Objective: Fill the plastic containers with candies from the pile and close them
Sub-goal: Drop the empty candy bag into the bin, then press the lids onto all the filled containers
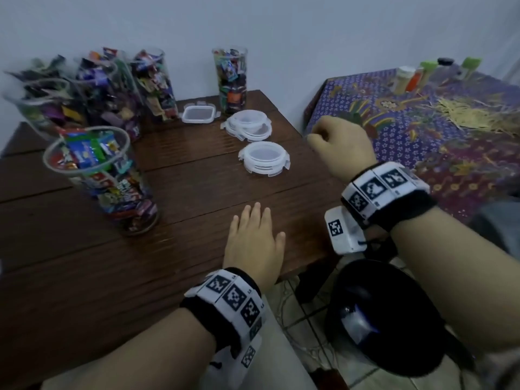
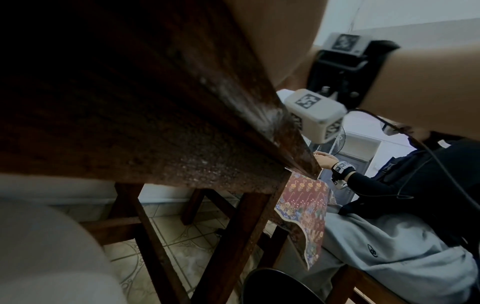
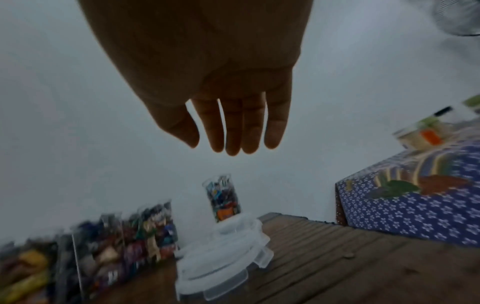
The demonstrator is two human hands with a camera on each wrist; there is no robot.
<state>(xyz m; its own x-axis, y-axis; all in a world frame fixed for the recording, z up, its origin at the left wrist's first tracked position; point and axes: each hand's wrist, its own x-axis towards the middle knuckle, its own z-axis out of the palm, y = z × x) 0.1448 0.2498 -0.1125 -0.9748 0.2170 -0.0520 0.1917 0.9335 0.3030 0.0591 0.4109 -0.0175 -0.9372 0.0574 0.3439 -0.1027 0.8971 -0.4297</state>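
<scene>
The left hand (image 1: 254, 243) lies flat on the dark wooden bench (image 1: 84, 277) near its front right corner, fingers (image 1: 257, 213) straight and together, holding nothing. The right hand (image 1: 342, 147) hangs above the right edge of the bench. In the head view its fingers look loosely bent; in the right wrist view the fingers (image 3: 233, 127) point down nearly straight, w/ nothing between them.

The containers are tall clear cylinders full of wrapped candies, all w/o lids. One container (image 1: 104, 178) stands at front left, well apart from the left hand. A group of containers (image 1: 92, 88) stands at the back left and one more container (image 1: 230, 78) at the back by the wall. Lids lie between: a rectangular lid (image 1: 199, 114), then a stack of round lids (image 1: 249, 125), and a second stack of round lids (image 1: 264, 157) nearest to the right hand. No loose pile of candies is seen on the bench.

On the right stands a table w/ patterned cloth (image 1: 422, 130) and small bottles (image 1: 413, 77) at its far side.
</scene>
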